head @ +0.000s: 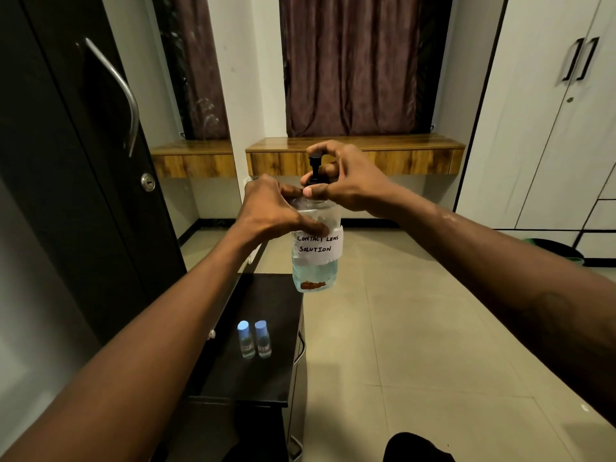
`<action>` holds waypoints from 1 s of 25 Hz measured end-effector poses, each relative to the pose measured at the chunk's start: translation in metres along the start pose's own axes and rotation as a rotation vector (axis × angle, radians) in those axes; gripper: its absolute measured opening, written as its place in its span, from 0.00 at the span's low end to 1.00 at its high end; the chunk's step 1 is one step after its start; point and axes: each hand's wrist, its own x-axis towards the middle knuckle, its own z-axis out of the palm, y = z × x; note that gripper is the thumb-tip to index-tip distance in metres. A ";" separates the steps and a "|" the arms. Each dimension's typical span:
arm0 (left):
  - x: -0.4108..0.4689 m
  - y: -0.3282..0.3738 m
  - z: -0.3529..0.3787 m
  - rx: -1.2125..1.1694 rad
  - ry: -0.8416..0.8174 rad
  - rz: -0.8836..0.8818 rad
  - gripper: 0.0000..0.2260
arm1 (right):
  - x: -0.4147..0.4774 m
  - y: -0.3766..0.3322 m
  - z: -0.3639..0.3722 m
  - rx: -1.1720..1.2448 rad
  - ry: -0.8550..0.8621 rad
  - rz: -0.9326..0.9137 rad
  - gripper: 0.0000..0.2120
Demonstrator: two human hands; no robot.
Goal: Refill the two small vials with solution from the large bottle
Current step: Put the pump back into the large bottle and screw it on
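A clear large bottle (316,258) with bluish liquid and a white label reading "CONTACT LENS SOLUTION" hangs in the air above the floor. My left hand (273,208) grips its shoulder from the left. My right hand (346,181) is closed around its black pump cap (314,168), fingers over the top and thumb at the collar. Two small vials with light blue caps, the left vial (245,340) and the right vial (263,339), stand upright side by side on a dark cabinet top (263,375), below and left of the bottle.
A dark wardrobe door with a metal handle (113,91) stands close on the left. Wooden shelves (353,155) and curtains lie ahead, white wardrobes (550,128) on the right. Tiled floor (416,328) spreads right of the cabinet. A dark bin (556,250) sits by the right wall.
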 end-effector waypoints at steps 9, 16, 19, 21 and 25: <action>-0.003 -0.026 -0.012 0.070 -0.008 -0.064 0.20 | 0.015 0.002 0.046 -0.229 0.203 -0.071 0.32; -0.010 -0.069 -0.026 0.289 -0.161 -0.174 0.24 | 0.014 0.025 0.105 -0.182 0.148 -0.089 0.33; -0.019 -0.092 -0.022 0.312 -0.181 -0.239 0.22 | 0.015 0.038 0.132 -0.172 0.122 -0.068 0.31; -0.025 -0.102 -0.019 0.321 -0.187 -0.276 0.21 | 0.015 0.046 0.146 -0.180 0.096 -0.066 0.31; -0.037 -0.118 -0.007 0.307 -0.214 -0.385 0.20 | 0.013 0.063 0.163 -0.179 0.028 -0.042 0.31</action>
